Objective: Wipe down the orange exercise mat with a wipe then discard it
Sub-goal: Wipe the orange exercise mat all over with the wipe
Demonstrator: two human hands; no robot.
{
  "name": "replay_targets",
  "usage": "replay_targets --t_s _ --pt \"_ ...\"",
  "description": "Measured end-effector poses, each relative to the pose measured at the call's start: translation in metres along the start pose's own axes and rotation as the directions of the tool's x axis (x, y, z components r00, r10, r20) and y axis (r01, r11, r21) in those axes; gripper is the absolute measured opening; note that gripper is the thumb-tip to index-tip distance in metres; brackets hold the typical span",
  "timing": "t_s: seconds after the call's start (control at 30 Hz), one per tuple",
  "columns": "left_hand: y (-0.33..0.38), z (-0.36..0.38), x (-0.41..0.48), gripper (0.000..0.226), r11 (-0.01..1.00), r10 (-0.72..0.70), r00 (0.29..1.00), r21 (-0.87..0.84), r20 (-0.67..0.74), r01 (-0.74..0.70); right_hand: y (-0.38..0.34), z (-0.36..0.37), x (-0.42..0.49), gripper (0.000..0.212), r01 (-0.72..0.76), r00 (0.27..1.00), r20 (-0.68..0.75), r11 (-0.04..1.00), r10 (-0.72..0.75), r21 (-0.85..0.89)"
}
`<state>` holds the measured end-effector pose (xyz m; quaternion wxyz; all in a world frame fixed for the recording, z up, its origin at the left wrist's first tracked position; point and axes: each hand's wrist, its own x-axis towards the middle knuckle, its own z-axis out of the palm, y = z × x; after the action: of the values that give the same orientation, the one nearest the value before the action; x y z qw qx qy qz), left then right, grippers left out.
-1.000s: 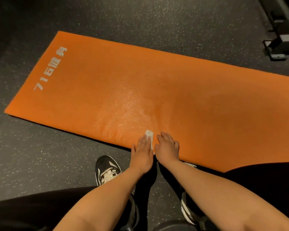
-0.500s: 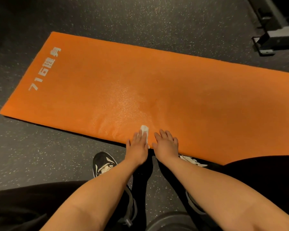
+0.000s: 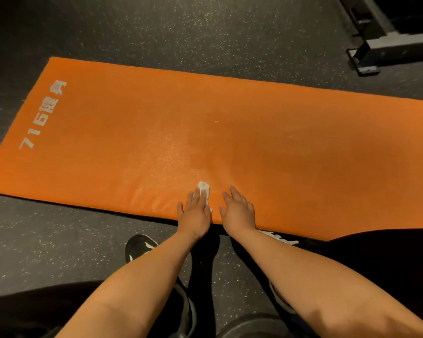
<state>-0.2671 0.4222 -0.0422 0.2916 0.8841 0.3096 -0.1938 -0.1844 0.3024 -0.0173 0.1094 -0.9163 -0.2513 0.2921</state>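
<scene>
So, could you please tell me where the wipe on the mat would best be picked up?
Probably by the white end of the wipe that pokes out beyond the left hand, pinched from above on the far side. The rest lies under that hand's straight fingers on the orange mat, so little else is exposed.

Dark speckled floor (image 3: 205, 32). An orange exercise mat (image 3: 230, 132) lies flat across it, with white lettering at its left end. A black sneaker (image 3: 142, 247) stands near the mat's front edge. A dark metal equipment base (image 3: 376, 45) rests far right.
</scene>
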Motion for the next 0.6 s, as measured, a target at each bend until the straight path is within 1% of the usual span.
replay_targets --t_s 0.1,0.17,0.23,0.33,0.4,0.47,0.53,0.6 --pt "0.020 0.012 -0.011 0.055 0.988 0.151 0.986 0.010 0.071 -0.152 0.001 -0.003 0.006 0.048 -0.051 0.997 -0.053 0.994 0.056 0.094" --pt "0.020 0.013 -0.012 0.054 0.978 0.197 0.977 0.047 0.087 -0.201 0.001 -0.003 0.007 0.047 -0.035 0.999 -0.039 0.996 0.038 0.080" --pt "0.008 0.008 -0.010 0.054 0.984 0.164 0.985 0.059 0.059 -0.167 0.001 -0.001 0.006 0.050 -0.002 1.000 -0.022 0.999 0.003 0.041" --pt "-0.015 -0.002 -0.006 0.055 0.999 0.014 1.000 0.030 0.005 -0.014 0.004 0.005 0.003 0.053 0.035 0.999 -0.016 0.999 -0.036 -0.034" --pt "-0.017 -0.004 -0.009 0.056 1.000 -0.019 1.000 0.003 0.009 0.019 0.005 0.005 0.002 0.052 0.052 0.999 0.001 0.997 -0.052 -0.061" --pt "-0.009 0.000 -0.016 0.057 1.000 0.009 0.999 -0.025 0.037 -0.008 0.004 0.004 -0.001 0.052 0.059 0.998 0.014 0.996 -0.058 -0.066" --pt "0.002 0.009 -0.027 0.058 0.996 0.080 0.995 -0.033 0.059 -0.078 0.003 0.001 -0.004 0.052 0.066 0.997 0.034 0.996 -0.063 -0.066" --pt "0.008 0.018 -0.037 0.059 0.991 0.133 0.990 -0.038 0.045 -0.131 0.001 -0.001 -0.008 0.054 0.081 0.996 0.041 0.994 -0.078 -0.072"
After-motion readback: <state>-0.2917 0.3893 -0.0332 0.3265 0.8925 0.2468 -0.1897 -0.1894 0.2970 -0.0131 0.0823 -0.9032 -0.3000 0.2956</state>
